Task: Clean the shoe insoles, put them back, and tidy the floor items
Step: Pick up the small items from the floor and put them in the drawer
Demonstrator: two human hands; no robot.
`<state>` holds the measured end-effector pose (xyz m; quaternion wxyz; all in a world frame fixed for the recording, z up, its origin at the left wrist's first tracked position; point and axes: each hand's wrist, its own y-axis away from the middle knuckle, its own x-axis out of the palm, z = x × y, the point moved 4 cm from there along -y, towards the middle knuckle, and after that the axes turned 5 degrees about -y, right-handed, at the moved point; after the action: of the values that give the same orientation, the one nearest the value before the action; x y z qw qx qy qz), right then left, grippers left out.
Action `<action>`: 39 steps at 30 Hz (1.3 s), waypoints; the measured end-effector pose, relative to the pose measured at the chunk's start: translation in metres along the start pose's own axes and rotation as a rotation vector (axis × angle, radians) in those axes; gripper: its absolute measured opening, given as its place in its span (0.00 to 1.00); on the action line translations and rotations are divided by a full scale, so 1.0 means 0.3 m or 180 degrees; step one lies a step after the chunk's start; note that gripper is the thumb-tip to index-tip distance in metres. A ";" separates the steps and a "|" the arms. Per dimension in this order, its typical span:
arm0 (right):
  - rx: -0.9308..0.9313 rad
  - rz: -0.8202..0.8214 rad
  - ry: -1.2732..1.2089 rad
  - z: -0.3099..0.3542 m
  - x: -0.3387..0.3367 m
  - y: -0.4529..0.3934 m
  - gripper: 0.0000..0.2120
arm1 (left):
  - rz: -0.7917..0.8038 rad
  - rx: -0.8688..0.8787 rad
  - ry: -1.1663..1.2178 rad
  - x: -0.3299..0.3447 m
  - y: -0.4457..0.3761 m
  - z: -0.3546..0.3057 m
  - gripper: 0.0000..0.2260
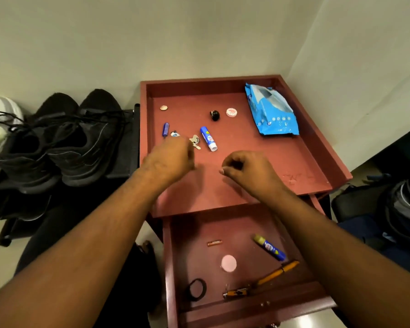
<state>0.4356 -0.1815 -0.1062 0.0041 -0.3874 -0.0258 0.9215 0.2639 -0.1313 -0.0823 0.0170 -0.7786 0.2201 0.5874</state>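
A pair of black shoes (57,143) stands on a dark rack left of a red-brown side table (258,166). A blue pack of wipes (270,112) lies at the back right of the tabletop. My left hand (173,157) hovers over the tabletop, its fingers curled down beside a small bunch of keys (195,141); the fingertips are hidden, so I cannot tell whether it grips them. My right hand (244,169) hangs above the middle of the tabletop with fingers curled and thumb against the forefinger; nothing shows in it.
On the tabletop lie a blue glue stick (208,138), a blue pen-like tool (165,129), a black round object (215,115), a round tin (231,112) and a coin (163,107). The open drawer (173,256) holds another glue stick (270,250), a pink disc (228,263), a black band (195,288) and an orange pencil (277,272). Bags (400,209) sit at the right.
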 end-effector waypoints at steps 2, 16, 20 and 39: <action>0.0089 -0.0089 0.0117 0.011 0.023 -0.106 0.04 | -0.0733 -0.0463 -0.0130 -0.023 -0.065 0.083 0.07; 0.0833 -0.0210 0.0441 -0.034 0.123 -0.297 0.19 | -0.0792 -0.0961 0.0306 0.006 -0.130 0.130 0.26; 0.0832 -0.0574 -0.0542 -0.047 0.030 -0.159 0.23 | -0.1260 -0.0670 0.1016 -0.031 -0.014 0.075 0.33; 0.2305 0.0838 0.1278 -0.590 0.008 0.460 0.09 | 0.1162 0.1793 -0.1885 0.746 0.129 -0.313 0.11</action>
<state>0.5619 -0.3115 -0.2387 0.0271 -0.5325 0.3500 0.7702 0.3826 -0.2652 -0.2508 0.1867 -0.4903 0.4910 0.6955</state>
